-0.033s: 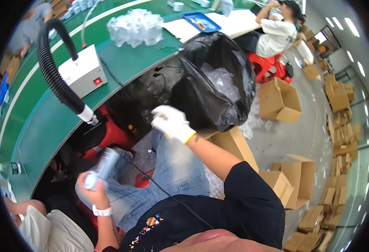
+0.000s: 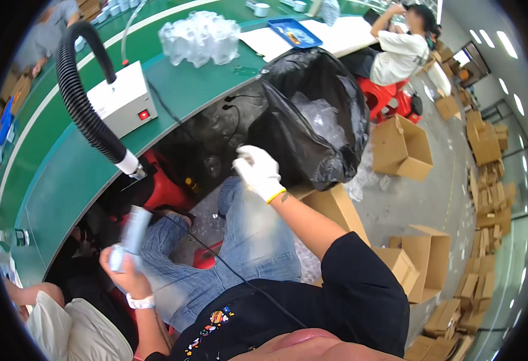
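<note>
Presently held: one pale cylinder [image 2: 132, 231], blurred, perhaps a clear plastic tube or cup stack; I cannot tell which. It stands tilted in my left hand [image 2: 121, 269], whose bare fingers wrap its lower end, above my left knee.

Left wrist: white band [image 2: 139, 301].

Right hand [image 2: 258, 171]: white glove, fingers loosely curled, holding nothing that I can make out; raised over my right thigh, just in front of the black bag [image 2: 312, 114].

Black bag: open, gaping beyond the right hand, with crumpled clear plastic inside.

Hose [image 2: 83, 96]: black, ribbed, white nozzle hanging just beyond the left hand, above the cylinder's top.

White box unit [image 2: 122, 99]: red switch, on the green table [image 2: 53, 192], beyond the hose.

Clear cups, heaped [image 2: 199, 37]: far beyond both hands on the table.

Blue tray [image 2: 294, 31]: farther right of the heap.

Cardboard boxes [image 2: 401, 147]: open, on the floor to the right of my right arm.

Another person [image 2: 399, 51]: seated on a red stool, well beyond the bag.

Step, as I judge it: the cylinder is between nozzle and bag, one piece being processed. Next move likely calls for bringing the gloved hand across to the cylinder, steadying it, and keeping it clear of the cable over my lap.
</note>
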Demonstrator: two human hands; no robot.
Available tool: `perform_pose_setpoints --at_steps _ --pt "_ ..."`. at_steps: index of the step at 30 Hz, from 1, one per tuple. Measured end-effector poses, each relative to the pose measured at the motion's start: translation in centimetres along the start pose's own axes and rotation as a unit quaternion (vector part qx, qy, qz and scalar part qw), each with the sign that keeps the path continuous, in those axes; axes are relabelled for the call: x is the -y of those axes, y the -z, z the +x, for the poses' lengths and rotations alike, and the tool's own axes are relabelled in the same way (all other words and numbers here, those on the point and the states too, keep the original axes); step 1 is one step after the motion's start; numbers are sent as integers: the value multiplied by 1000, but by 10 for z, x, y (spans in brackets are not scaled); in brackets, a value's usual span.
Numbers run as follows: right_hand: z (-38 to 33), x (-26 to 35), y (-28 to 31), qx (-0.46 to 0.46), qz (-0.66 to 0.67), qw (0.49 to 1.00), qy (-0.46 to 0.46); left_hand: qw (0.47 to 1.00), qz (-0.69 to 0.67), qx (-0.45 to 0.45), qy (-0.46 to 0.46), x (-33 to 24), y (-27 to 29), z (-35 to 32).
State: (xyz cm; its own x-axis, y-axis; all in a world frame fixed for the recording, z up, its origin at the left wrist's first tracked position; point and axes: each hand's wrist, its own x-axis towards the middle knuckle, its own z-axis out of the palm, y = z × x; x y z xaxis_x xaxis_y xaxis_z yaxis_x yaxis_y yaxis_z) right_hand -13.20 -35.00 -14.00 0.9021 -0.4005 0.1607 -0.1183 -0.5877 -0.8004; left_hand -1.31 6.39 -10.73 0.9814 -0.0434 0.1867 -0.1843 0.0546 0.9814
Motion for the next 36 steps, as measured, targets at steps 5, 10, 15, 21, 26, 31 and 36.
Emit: perform_pose_setpoints --at_steps 5,10,15,21,26,31,36 --pt "-20 -4 -26 28 -340 939 48 975 -169 -139 -34 -23 48 105" --pt "5 -22 -26 -6 -295 955 -11 967 151 -128 -157 -4 9 292" --pt "14 -27 -29 -13 -295 955 -17 906 371 -93 -184 46 -19 474" --pt "17 -23 -25 34 -290 952 -86 923 364 -6 -123 117 -30 562" --pt "19 -24 -32 -23 -248 967 -44 830 502 -127 -208 108 12 540" --pt "7 -30 -29 10 -279 957 -72 688 721 80 -8 77 -43 421" --pt "2 -18 -31 40 -274 958 -78 700 707 84 -57 31 -36 362"
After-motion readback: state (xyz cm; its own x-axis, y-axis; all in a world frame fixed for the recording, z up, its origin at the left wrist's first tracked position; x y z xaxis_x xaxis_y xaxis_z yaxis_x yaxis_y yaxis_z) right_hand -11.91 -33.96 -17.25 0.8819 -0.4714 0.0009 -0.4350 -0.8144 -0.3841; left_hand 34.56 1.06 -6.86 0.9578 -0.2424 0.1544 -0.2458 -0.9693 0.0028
